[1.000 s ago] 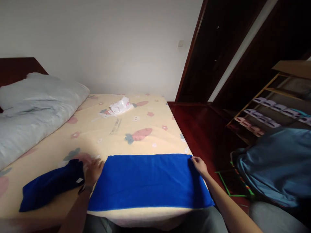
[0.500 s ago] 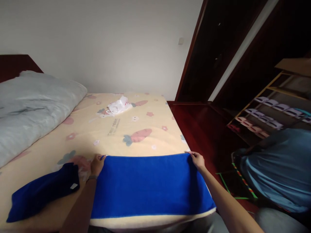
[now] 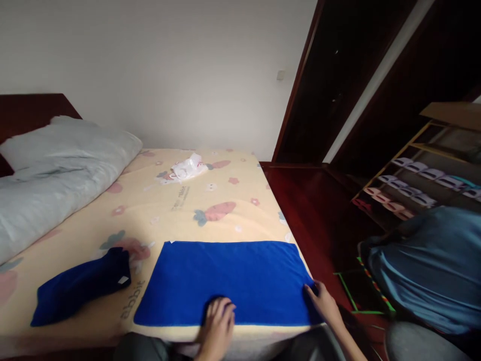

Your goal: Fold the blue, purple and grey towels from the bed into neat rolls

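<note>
A blue towel (image 3: 225, 276) lies spread flat along the front edge of the bed, its long side towards me. My left hand (image 3: 219, 321) rests on the towel near the middle of its front edge, fingers laid on the cloth and slightly bent. At the towel's right edge, close to the front corner, is my right hand (image 3: 326, 303), with its fingertips on the fabric and a gap between them. To the left, a second, darker blue cloth (image 3: 82, 286) lies folded and rumpled, a small white label showing on it.
The bed (image 3: 221, 228) has a cream sheet with carrot prints. A grey quilt (image 3: 67, 160) lies at left and a white plastic bag (image 3: 190, 167) farther back. On the right are a person in a blue shirt (image 3: 432, 271), a green frame (image 3: 349, 293) and a shoe rack (image 3: 398, 148).
Both hands have let go of the towel's far corners. My left hand moved right and nearer to the front edge; my right hand slid down the right side. The towel now lies flatter.
</note>
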Motion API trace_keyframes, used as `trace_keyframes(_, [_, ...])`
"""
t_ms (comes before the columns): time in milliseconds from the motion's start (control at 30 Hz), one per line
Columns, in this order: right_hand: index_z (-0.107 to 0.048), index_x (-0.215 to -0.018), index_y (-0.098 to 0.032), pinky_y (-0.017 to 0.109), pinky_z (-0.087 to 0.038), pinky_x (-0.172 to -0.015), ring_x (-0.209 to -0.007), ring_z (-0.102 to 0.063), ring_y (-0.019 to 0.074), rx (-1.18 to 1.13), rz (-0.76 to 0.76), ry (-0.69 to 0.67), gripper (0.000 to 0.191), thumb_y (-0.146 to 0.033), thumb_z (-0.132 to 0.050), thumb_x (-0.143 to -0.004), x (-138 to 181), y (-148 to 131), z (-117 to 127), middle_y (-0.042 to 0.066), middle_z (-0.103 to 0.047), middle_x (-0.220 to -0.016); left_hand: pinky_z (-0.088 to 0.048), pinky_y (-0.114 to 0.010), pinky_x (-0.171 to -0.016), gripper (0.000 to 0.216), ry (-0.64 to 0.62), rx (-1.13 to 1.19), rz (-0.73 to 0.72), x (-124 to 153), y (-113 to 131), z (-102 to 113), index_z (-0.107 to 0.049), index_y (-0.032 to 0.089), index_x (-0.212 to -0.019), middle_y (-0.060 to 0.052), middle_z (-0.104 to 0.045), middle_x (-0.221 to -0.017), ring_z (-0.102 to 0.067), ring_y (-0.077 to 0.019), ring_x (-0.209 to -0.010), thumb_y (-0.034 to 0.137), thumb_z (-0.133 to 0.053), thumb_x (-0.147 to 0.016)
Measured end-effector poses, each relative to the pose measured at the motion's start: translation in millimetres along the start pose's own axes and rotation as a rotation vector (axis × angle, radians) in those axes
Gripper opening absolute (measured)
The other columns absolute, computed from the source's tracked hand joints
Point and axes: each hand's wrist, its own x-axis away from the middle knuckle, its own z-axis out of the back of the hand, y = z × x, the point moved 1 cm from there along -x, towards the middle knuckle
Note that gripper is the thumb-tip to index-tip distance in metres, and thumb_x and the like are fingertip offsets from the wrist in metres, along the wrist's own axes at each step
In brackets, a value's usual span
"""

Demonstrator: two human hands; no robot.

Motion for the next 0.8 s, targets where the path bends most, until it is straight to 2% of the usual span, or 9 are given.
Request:
trace_keyframes(100, [-0.064, -0.093, -0.024, 0.043, -0.055, -0.076, -0.09, -0.072, 0.0356, -0.022, -0.069, -0.071, 0.046, -0.064, -0.051, -0.073, 22, 21, 11, 0.014, -0.075, -0.097, -0.043, -0.048, -0.098, 0.034, -0.243, 0.148, -0.131, -14, 81, -35, -0.061, 0.036, -0.122, -0.01, -0.063, -0.117, -0.055, -0.0289, -0.111, 0.03, -0.044, -0.093])
trace_keyframes(200, [-0.064, -0.083, -0.027, 0.039, -0.055, -0.073, -0.082, -0.073, 0.0325, -0.11, -0.041, -0.099, 0.038, -0.061, -0.052, -0.07, 34, 13, 18, 0.008, -0.076, -0.084, -0.039, -0.052, -0.101, 0.036, -0.381, 0.246, -0.2, -45, 150, -72, -0.057, 0.033, -0.126, -0.012, -0.059, -0.123, -0.05, -0.0324, -0.118, 0.037, -0.049, -0.09])
trace_keyframes(267, [-0.066, -0.082, -0.026, 0.037, -0.055, -0.074, -0.082, -0.073, 0.0313, -0.203, -0.005, -0.096, 0.04, -0.061, -0.053, -0.069, 40, -3, 20, 0.008, -0.076, -0.084, -0.036, -0.055, -0.104, 0.046, -0.442, 0.291, -0.15, -63, 183, -100, -0.054, 0.028, -0.13, -0.016, -0.057, -0.126, -0.047, -0.0351, -0.122, 0.037, -0.056, -0.085])
trace_keyframes(333, [-0.068, -0.083, -0.024, 0.037, -0.055, -0.076, -0.085, -0.073, 0.031, -0.306, 0.009, -0.088, 0.043, -0.062, -0.053, -0.07, 46, -20, 20, 0.008, -0.076, -0.086, -0.034, -0.054, -0.107, 0.06, -0.465, 0.332, -0.006, -74, 202, -123, -0.05, 0.024, -0.133, -0.018, -0.056, -0.129, -0.047, -0.0355, -0.124, 0.027, -0.064, -0.074])
trace_keyframes(433, [-0.07, -0.083, -0.022, 0.037, -0.056, -0.077, -0.083, -0.072, 0.03, -0.469, 0.003, -0.131, 0.042, -0.061, -0.055, -0.073, 54, -36, 17, 0.007, -0.076, -0.082, -0.039, -0.046, -0.105, 0.058, -0.416, 0.408, 0.167, -80, 206, -139, -0.051, 0.025, -0.127, -0.016, -0.059, -0.129, -0.052, -0.0301, -0.123, 0.014, -0.059, -0.071])
trace_keyframes(567, [-0.07, -0.08, -0.021, 0.037, -0.056, -0.078, -0.084, -0.071, 0.0296, -0.597, -0.036, -0.191, 0.044, -0.062, -0.059, -0.07, 53, -39, 7, 0.007, -0.075, -0.082, -0.044, -0.045, -0.099, 0.043, -0.391, 0.431, 0.194, -79, 190, -135, -0.055, 0.027, -0.12, -0.016, -0.064, -0.122, -0.059, -0.028, -0.117, 0.012, -0.047, -0.081])
trace_keyframes(700, [-0.065, -0.091, -0.021, 0.035, -0.055, -0.085, -0.1, -0.069, 0.0287, -0.532, -0.017, -0.009, 0.05, -0.065, -0.055, -0.07, 22, -45, -6, 0.01, -0.073, -0.098, -0.046, -0.043, -0.094, 0.034, -0.421, 0.422, 0.152, -77, 176, -131, -0.059, 0.028, -0.114, -0.015, -0.067, -0.115, -0.062, -0.0277, -0.111, 0.017, -0.046, -0.085])
trace_keyframes(800, [-0.058, -0.11, -0.02, 0.036, -0.055, -0.084, -0.098, -0.069, 0.0272, -0.4, -0.027, 0.006, 0.057, -0.063, -0.054, -0.072, -16, -62, -13, 0.011, -0.071, -0.103, -0.047, -0.04, -0.093, 0.03, -0.419, 0.426, 0.115, -74, 172, -133, -0.061, 0.028, -0.112, -0.013, -0.068, -0.113, -0.062, -0.0256, -0.108, 0.021, -0.045, -0.087])
